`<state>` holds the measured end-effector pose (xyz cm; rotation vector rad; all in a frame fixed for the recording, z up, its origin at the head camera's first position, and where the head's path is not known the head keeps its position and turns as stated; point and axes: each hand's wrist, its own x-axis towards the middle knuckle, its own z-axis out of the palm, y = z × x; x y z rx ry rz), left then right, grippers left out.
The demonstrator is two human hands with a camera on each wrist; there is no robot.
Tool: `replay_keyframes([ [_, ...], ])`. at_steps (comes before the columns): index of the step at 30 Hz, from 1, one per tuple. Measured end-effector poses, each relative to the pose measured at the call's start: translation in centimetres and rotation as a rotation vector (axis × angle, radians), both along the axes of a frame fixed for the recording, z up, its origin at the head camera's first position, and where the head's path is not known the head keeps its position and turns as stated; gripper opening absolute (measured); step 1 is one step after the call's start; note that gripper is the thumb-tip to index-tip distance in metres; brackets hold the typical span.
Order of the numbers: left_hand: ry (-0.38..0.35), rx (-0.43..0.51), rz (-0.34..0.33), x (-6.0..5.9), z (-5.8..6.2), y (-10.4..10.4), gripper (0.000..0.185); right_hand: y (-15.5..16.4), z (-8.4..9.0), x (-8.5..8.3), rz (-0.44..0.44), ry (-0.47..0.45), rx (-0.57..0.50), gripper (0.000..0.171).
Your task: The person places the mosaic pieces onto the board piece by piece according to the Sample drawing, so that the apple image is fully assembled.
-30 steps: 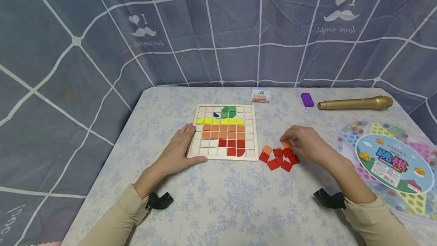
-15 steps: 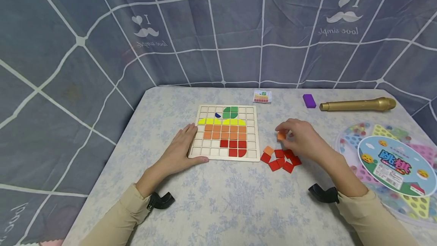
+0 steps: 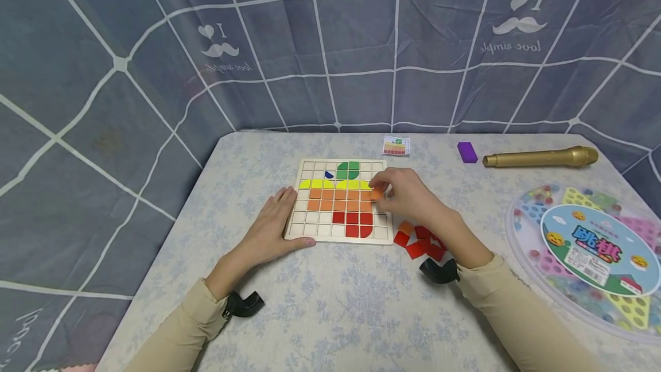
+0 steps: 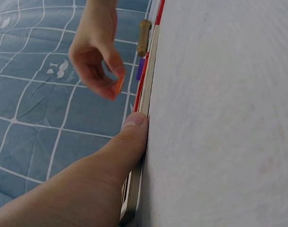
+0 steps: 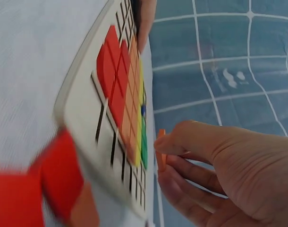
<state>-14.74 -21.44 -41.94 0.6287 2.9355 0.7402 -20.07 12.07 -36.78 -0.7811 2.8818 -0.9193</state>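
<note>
A wooden grid board lies on the table with green, yellow, orange and red tiles set in its cells, plus one small blue piece. My left hand rests at the board's left edge, its thumb along the front left corner. In the left wrist view that thumb lies against the board's side. My right hand pinches an orange square tile between thumb and fingers, over the right part of the board. The right wrist view shows this tile held on edge above the board's surface.
Loose red tiles and an orange tile lie right of the board. Behind are a small pattern card, a purple block and a gold microphone-shaped object. A round game box sits at right.
My right hand has picked up an orange tile from the loose pile and carried it left, over the board. My left hand stays at the board's left edge.
</note>
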Motion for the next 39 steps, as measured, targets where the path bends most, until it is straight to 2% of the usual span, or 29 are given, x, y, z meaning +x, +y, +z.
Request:
replay_keyframes([
  [10, 0.005, -0.003, -0.003, -0.1, -0.1, -0.1, 0.118, -5.1, -1.4, -1.2, 0.095, 0.0, -0.089, 0.027],
  [16, -0.001, -0.003, -0.005, 0.0, -0.2, -0.2, 0.117, -8.2, -2.3, -1.6, 0.119, 0.012, -0.117, 0.024],
  [22, 0.002, -0.016, -0.017, -0.1, -0.2, -0.2, 0.118, -10.6, -2.5, -2.0, 0.121, 0.04, -0.077, 0.018],
  [30, -0.006, -0.023, -0.016, 0.0, 0.0, -0.1, 0.119, -12.8, -3.0, -2.6, 0.097, 0.082, -0.1, 0.008],
  [39, -0.004, -0.019, -0.022, 0.0, 0.1, -0.1, 0.118, -14.4, -3.3, -2.2, 0.073, 0.106, -0.061, 0.006],
])
